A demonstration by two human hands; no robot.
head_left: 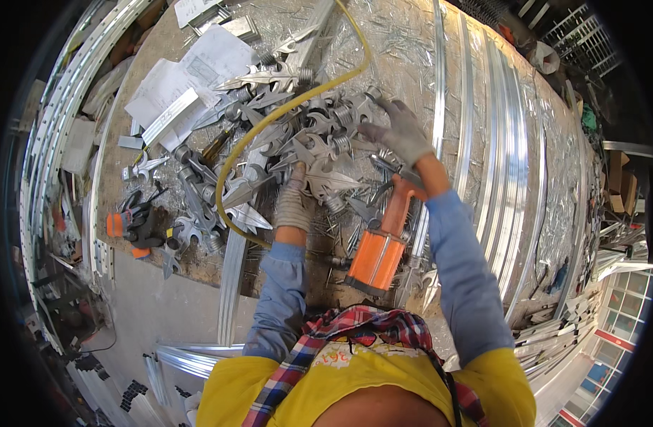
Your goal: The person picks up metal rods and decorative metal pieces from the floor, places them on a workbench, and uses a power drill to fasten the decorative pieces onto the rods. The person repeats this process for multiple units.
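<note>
A heap of silver cast-metal spear finials (pixel 273 133) lies before me on the workbench. My left hand (pixel 294 200), in a pale knit glove, is at the heap's near side. Its thumb is against a broad spear finial (pixel 326 179); the fingers are mostly hidden beneath. My right hand (pixel 401 131), gloved too, is over the heap's right edge, thumb and fingers spread. Its fingertips are close to a finial's round socket (pixel 373 93); contact is unclear. Below the right wrist, an orange pneumatic rivet gun (pixel 379 259) lies on the bench.
A yellow air hose (pixel 236 155) loops across the heap. Long aluminium profiles (pixel 505 144) lie along the right side. Papers (pixel 209 58) with drawings, orange-and-black gloves (pixel 140 221) and a crosswise metal bar (pixel 233 288) are on the left. Loose rivets (pixel 401 48) litter the worktop.
</note>
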